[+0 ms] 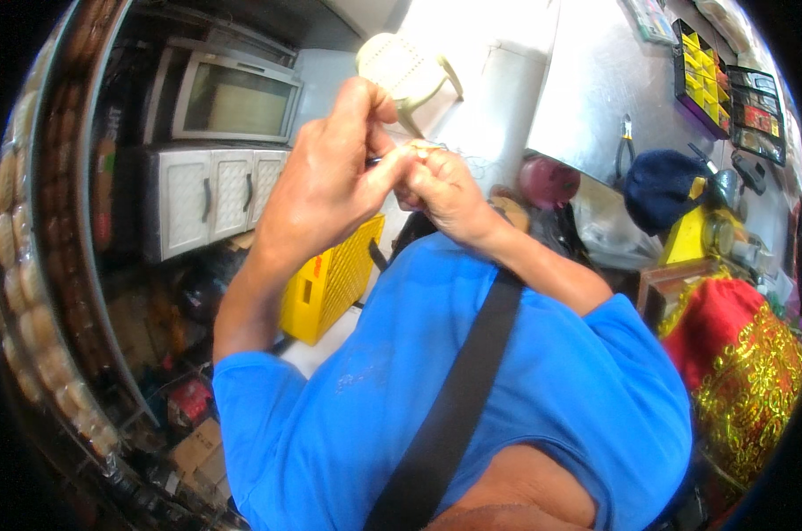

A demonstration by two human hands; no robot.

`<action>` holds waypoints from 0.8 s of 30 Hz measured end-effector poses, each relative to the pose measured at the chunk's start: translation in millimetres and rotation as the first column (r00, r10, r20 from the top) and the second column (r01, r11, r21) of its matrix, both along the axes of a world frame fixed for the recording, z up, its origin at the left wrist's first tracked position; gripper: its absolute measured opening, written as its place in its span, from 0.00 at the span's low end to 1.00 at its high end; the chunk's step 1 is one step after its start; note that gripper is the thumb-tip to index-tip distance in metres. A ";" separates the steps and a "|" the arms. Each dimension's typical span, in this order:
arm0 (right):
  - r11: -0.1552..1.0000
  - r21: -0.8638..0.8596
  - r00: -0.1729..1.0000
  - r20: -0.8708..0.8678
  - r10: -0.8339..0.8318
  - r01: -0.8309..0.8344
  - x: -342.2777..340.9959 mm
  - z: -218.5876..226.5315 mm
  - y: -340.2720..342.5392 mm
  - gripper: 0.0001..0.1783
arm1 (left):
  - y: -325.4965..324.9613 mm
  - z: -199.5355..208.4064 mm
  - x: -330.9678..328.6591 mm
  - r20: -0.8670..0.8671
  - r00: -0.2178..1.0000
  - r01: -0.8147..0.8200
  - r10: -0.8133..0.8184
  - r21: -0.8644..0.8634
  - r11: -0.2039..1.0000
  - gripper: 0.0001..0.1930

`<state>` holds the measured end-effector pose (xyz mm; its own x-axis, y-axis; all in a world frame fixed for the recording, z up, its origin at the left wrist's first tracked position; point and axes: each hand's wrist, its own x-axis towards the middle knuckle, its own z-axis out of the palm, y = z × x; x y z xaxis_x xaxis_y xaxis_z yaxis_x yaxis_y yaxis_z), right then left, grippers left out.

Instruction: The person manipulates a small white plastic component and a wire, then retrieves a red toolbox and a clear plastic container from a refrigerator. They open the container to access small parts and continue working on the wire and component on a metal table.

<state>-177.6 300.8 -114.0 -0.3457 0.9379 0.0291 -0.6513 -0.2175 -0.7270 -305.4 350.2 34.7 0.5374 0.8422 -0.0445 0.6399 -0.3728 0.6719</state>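
My left hand (317,168) and my right hand (449,190) are raised in front of my chest, fingertips meeting. Both are closed in a pinch. Between the right thumb and fingers shows a small gold-orange bit, too small to name. Something thin and dark peeks out under the left fingers; its kind is hidden. Beyond the hands stands a pale cream plastic stool (396,66) with a perforated seat. Below my left forearm is a yellow plastic crate (330,283).
A metal-topped table (587,97) at the right bears pliers (627,142), a yellow-compartment organizer (703,75) and a navy cap (662,190). Red cloth with gold trim (715,327) lies at the lower right. A white cabinet (184,199) and packed shelves (29,292) line the left.
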 end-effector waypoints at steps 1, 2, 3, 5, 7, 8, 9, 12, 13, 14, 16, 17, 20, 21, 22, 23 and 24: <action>0.999 -0.011 0.998 -0.061 0.035 -0.036 1.4 -7.3 1.1 0.17 | 1.0 0.1 0.8 -0.007 1.000 0.001 -0.001 -0.012 1.000 0.16; 0.997 -0.019 0.990 -0.121 0.069 -0.072 3.1 -12.3 1.5 0.17 | 2.0 0.5 1.7 -0.015 1.000 0.002 -0.002 -0.023 1.000 0.15; 0.997 -0.045 0.990 -0.128 0.063 -0.070 4.9 -10.2 1.2 0.15 | 2.7 0.7 1.7 -0.023 1.000 0.000 -0.001 -0.035 0.999 0.15; 0.993 -0.097 0.989 -0.141 0.050 -0.064 8.0 -3.1 -0.8 0.13 | 4.3 -1.2 0.0 -0.006 1.000 0.023 -0.023 -0.044 0.999 0.14; 0.995 -0.096 0.996 -0.080 0.029 -0.036 8.8 -4.3 -4.0 0.11 | 5.9 -2.5 -0.4 0.009 0.999 0.046 -0.046 -0.038 0.998 0.13; 0.995 -0.095 0.999 -0.049 0.017 -0.022 9.1 -4.5 -5.3 0.11 | 6.7 -2.9 -0.8 0.013 0.998 0.054 -0.054 -0.029 0.998 0.12; 0.995 -0.101 0.999 -0.048 0.001 -0.006 8.0 -1.0 -5.7 0.11 | 7.4 -3.4 -0.9 0.017 0.998 0.064 -0.063 -0.023 0.998 0.12; 0.995 -0.104 0.997 -0.077 -0.009 0.001 5.7 11.0 -3.9 0.12 | 9.5 -3.9 -0.1 0.022 0.997 0.071 -0.070 -0.062 0.996 0.12; 0.995 -0.093 0.994 -0.109 0.015 -0.025 6.0 11.7 -3.8 0.12 | 9.5 -3.6 0.2 0.011 0.997 0.072 -0.071 -0.070 0.995 0.12; 0.995 -0.081 0.989 -0.140 0.039 -0.051 6.2 11.7 -3.8 0.12 | 9.5 -2.9 0.5 -0.001 0.997 0.072 -0.072 -0.078 0.994 0.12; 0.994 -0.093 0.992 -0.117 0.046 -0.057 7.3 1.5 -2.1 0.12 | 9.5 -0.7 1.5 -0.022 0.997 0.076 -0.078 -0.080 0.994 0.12; 0.993 -0.099 0.993 -0.106 0.050 -0.061 8.0 -2.1 -1.6 0.11 | 9.3 0.4 2.0 -0.032 0.996 0.080 -0.082 -0.075 0.994 0.13; 0.971 -0.197 0.984 -0.139 0.112 -0.138 6.5 -2.5 -2.1 0.11 | 8.8 0.9 2.8 -0.099 0.990 0.099 -0.101 -0.017 0.995 0.15; 0.969 -0.205 0.984 -0.141 0.110 -0.137 6.0 -0.2 -2.7 0.11 | 9.4 0.4 2.8 -0.127 0.986 0.110 -0.109 0.006 0.994 0.15; 0.967 -0.213 0.984 -0.142 0.108 -0.137 5.9 4.0 -3.7 0.11 | 10.9 -0.4 2.2 -0.130 0.983 0.132 -0.128 0.025 0.991 0.15; 0.966 -0.221 0.984 -0.143 0.105 -0.135 5.4 6.0 -4.3 0.10 | 12.9 -1.3 1.6 -0.133 0.980 0.154 -0.147 0.044 0.987 0.16; 0.966 -0.209 0.981 -0.154 0.119 -0.150 4.8 4.7 -4.8 0.10 | 13.7 -1.4 1.4 -0.137 0.977 0.175 -0.165 0.064 0.982 0.16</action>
